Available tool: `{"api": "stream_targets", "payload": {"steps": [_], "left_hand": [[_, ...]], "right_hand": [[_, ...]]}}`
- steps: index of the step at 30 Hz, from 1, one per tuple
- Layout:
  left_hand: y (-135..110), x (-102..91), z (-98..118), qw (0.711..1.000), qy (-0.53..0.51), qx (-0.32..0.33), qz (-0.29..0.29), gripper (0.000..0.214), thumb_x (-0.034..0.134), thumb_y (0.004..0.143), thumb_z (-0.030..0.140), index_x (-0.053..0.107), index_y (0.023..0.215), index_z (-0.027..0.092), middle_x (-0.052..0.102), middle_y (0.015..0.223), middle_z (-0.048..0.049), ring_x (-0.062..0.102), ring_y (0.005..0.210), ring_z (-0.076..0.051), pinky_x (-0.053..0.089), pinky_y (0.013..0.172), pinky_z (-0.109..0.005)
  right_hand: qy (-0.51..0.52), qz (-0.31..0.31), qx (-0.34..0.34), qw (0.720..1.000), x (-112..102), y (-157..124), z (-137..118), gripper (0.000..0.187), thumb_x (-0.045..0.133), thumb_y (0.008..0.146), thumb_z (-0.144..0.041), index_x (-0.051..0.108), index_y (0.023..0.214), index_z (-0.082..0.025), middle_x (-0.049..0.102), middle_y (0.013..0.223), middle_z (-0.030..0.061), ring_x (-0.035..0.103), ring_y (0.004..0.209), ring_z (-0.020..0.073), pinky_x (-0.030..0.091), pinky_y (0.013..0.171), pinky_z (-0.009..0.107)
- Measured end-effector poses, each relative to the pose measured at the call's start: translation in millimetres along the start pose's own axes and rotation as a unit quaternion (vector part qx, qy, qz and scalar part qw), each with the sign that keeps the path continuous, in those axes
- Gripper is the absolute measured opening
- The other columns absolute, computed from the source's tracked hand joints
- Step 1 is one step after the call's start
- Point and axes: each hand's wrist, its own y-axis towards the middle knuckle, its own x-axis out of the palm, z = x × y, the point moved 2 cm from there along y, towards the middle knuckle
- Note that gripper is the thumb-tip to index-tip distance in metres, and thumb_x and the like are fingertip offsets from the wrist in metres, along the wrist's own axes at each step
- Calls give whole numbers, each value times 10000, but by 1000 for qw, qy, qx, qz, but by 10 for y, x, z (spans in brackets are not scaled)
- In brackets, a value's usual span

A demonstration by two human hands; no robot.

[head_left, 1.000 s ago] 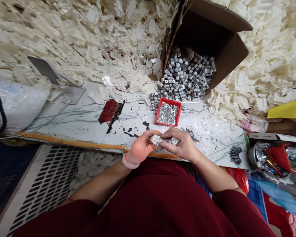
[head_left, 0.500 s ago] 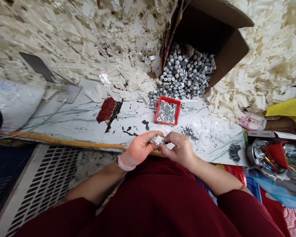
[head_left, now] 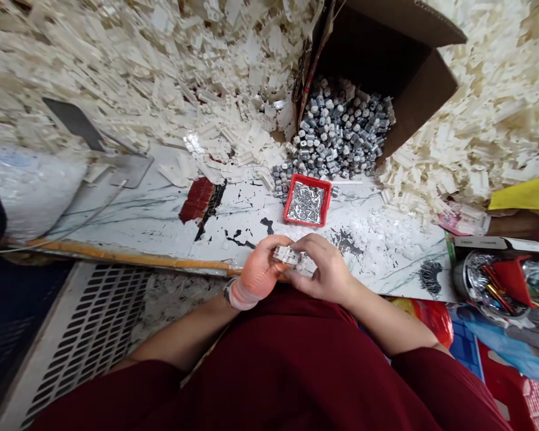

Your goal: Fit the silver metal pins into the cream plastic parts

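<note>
Pinching a white plastic part [head_left: 285,255] between the gloved left hand [head_left: 257,274] and bare right hand [head_left: 326,269], both closed on it, red tray [head_left: 285,200] within easy reach just beyond!

We are holding our left hand [head_left: 263,268], covered by a peach glove [head_left: 248,286], curled with its fingers [head_left: 275,244] turned inward, while our bare right hand [head_left: 326,269] is bending its fingertips [head_left: 303,242] down to meet it. Our left forearm [head_left: 193,326] and right forearm [head_left: 386,320] are angling inward from maroon sleeves [head_left: 431,383].
</note>
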Motion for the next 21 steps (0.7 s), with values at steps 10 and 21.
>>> {"api": "stream_targets", "payload": {"steps": [10, 21], "left_hand": [[-21, 2, 54, 997, 76, 7, 22, 258, 619, 772, 127, 586, 1021, 184, 661, 950, -37, 633, 854, -166, 518, 767, -294], [23, -42, -125, 964, -157, -216, 10, 405, 761, 703, 290, 504, 1000, 192, 674, 887, -19, 646, 720, -151, 542, 632, -286]], "right_hand": [[-28, 56, -3, 998, 118, -22, 72, 291, 618, 842, -451, 588, 926, -174, 606, 796, 75, 569, 760, 195, 484, 666, 328], [-249, 60, 222, 941, -1086, -844, 923, 282, 571, 862, -447, 664, 943, -195, 686, 916, 95, 629, 890, 225, 491, 795, 350]]}}
